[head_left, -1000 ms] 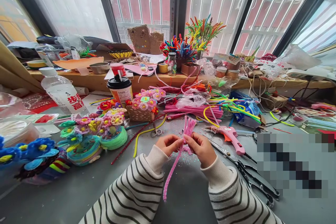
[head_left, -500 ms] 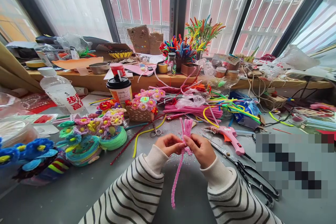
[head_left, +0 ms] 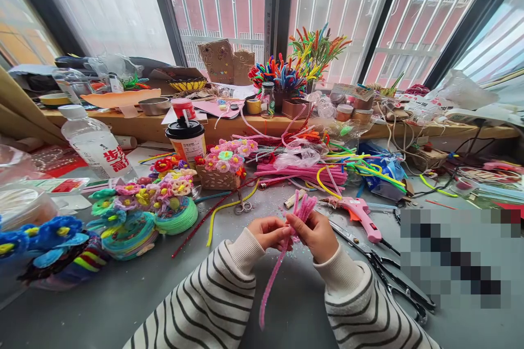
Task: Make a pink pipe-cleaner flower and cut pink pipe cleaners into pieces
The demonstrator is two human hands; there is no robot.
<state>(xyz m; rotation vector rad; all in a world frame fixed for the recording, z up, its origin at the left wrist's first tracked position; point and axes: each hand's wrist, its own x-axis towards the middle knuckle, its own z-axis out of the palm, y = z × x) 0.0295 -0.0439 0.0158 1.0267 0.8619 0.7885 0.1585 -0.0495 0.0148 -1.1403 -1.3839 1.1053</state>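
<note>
Between both hands is a bundle of pink pipe cleaners [head_left: 305,208], its upper ends fanned out and leaning right. My right hand [head_left: 315,233] is closed round the bundle. Thumb and fingers of my left hand [head_left: 271,233] pinch a pink pipe cleaner [head_left: 271,285] at the bundle's side; its long end hangs down towards me. Just right of my right hand lie large black-handled scissors [head_left: 380,267] and a pink glue gun [head_left: 358,214]. Small scissors [head_left: 244,205] rest beyond my left hand. Behind the bundle is a small pale cylindrical object [head_left: 295,198].
Pipe-cleaner flower pots [head_left: 176,215] stand at the left, near a water bottle [head_left: 96,144] and a lidded cup [head_left: 186,142]. Loose pink pipe cleaners [head_left: 303,174] are heaped at the back. A cluttered wooden ledge [head_left: 221,130] runs below the windows. Glitter specks dot the grey table.
The bundle has tilted to the right and its tops have spread. The hanging pipe cleaner's end has swung left. The pale cylinder behind the bundle shows more now.
</note>
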